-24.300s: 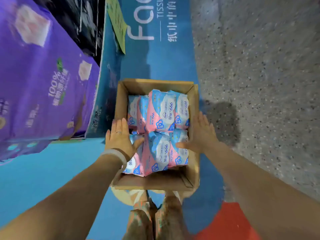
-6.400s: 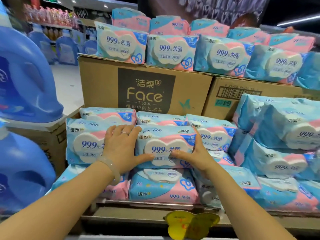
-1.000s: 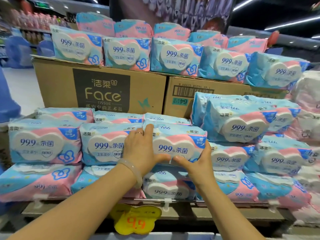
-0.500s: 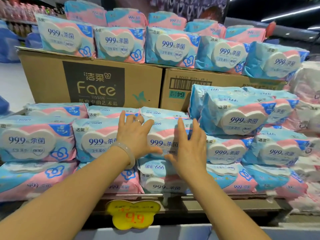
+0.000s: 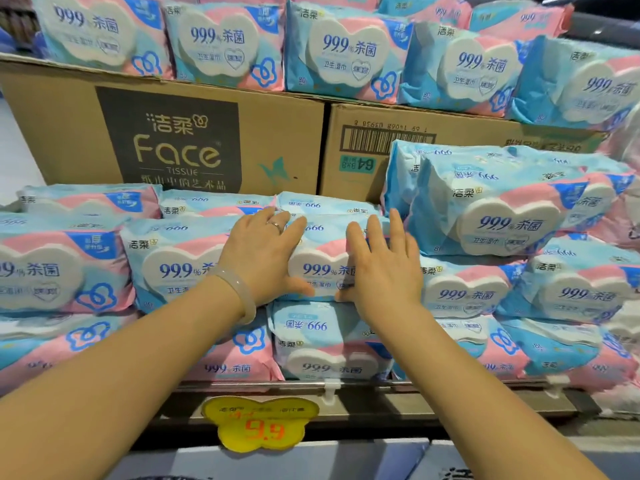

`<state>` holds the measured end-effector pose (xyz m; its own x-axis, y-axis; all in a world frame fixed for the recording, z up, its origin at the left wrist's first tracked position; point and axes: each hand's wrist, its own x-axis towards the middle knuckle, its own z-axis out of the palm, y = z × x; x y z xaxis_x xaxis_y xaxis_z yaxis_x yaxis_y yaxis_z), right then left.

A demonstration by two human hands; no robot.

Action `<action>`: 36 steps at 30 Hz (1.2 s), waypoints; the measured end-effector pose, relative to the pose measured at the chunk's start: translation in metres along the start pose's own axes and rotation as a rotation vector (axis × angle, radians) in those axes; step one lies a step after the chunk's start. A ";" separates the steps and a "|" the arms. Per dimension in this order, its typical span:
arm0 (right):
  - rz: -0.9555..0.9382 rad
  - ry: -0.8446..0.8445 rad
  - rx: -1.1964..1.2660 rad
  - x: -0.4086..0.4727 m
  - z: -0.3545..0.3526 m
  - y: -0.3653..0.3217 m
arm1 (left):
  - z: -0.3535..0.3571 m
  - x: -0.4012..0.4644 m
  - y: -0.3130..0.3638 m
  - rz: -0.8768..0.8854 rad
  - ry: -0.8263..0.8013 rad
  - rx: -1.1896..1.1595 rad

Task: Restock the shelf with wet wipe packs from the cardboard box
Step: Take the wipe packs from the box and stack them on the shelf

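Both hands lie flat and unclenched on one wet wipe pack: left hand on its left part, right hand on its right part, thumbs along the lower edge, gripping nothing. This pack sits in the front row of the shelf, atop a lower pack. To seat it well, press evenly with both palms until its face aligns with the neighbouring pack. Uneven pressure would likely skew it.
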<state>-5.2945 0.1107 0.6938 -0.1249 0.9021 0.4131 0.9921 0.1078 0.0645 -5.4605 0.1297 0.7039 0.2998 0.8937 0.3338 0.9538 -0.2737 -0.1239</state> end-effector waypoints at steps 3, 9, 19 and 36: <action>-0.007 0.093 -0.080 0.003 0.005 0.005 | 0.002 -0.002 0.003 -0.020 -0.007 0.045; -0.084 -0.119 0.021 0.001 -0.004 0.017 | -0.012 -0.005 0.011 -0.036 -0.129 0.095; -0.226 0.030 0.143 -0.036 -0.017 -0.028 | 0.001 -0.097 -0.024 -0.737 0.022 -0.267; -0.320 -0.186 0.131 -0.086 -0.023 -0.199 | 0.000 -0.204 -0.117 -0.459 -0.170 -0.183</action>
<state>-5.4815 0.0023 0.6664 -0.4351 0.8734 0.2188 0.8984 0.4371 0.0417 -5.6329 -0.0209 0.6499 -0.1434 0.9771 0.1573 0.9786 0.1163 0.1697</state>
